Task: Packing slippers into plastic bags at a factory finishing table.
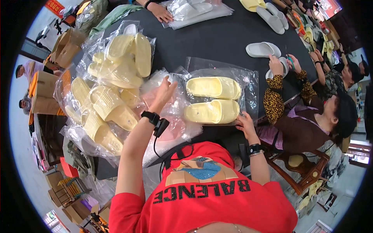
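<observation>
Right hand (246,124) fingers pinch the clear bag (248,83) holding yellow slippers (213,99) at its 5 o'clock corner; left hand (164,92) (fingers spread, released) rests on the empty bags (171,116).

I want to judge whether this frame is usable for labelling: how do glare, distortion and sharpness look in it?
Head view: strong fisheye bending, black vignette at the corners; bright glare on the clear plastic bag around the pale yellow foam slippers and on the bagged pile; centre sharp, left hand slightly soft, right hand crisp; rim compressed.
</observation>
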Demonstrator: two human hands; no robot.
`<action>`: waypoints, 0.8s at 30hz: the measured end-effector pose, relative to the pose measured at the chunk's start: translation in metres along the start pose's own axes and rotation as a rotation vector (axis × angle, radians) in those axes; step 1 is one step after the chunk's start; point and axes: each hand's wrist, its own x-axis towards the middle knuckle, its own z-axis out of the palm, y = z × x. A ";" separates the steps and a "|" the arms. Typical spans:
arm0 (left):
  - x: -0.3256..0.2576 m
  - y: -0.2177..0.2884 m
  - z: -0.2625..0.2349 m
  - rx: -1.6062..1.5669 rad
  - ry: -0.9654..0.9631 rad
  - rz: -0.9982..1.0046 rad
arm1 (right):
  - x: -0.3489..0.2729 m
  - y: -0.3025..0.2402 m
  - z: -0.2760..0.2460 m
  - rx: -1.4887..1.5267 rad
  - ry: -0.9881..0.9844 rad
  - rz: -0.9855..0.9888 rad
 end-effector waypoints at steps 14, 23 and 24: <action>0.078 0.009 0.016 -0.115 0.179 -0.050 | -0.002 0.017 -0.008 -0.116 0.169 -0.028; 0.087 0.000 -0.009 -0.620 0.353 0.045 | -0.003 0.022 -0.017 -0.060 0.168 -0.045; 0.082 0.002 -0.008 -0.685 0.264 -0.020 | -0.003 0.022 -0.017 -0.060 0.172 -0.040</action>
